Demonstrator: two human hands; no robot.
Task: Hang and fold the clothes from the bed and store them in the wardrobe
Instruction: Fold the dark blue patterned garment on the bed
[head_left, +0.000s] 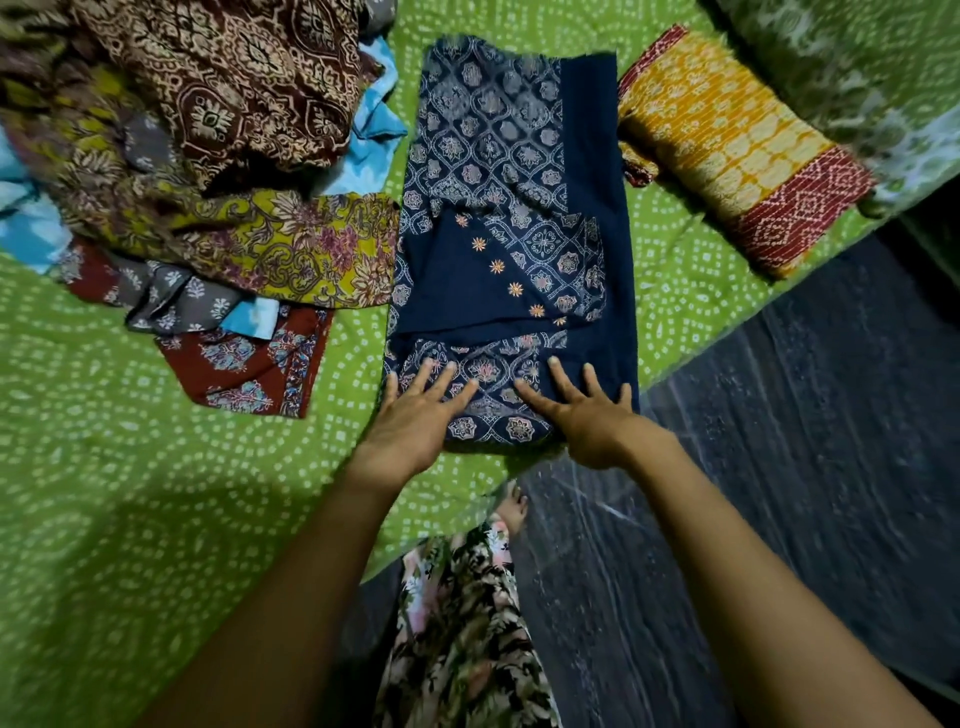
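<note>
A navy blue printed garment (511, 218) lies stretched out lengthwise on the green dotted bedsheet (130, 493), partly folded over itself. My left hand (418, 415) presses flat on its near left corner with fingers spread. My right hand (587, 410) lies flat on its near right part, fingers straight. To the left sits a loose pile of clothes (197, 156): brown print, mustard floral, grey, light blue and a maroon piece (254, 369).
A folded yellow and red quilted cloth (727, 156) lies on the bed to the right. The bed's edge runs diagonally past my hands; dark marbled floor (779, 467) lies beyond it. My floral dress and a bare foot (514, 506) show below.
</note>
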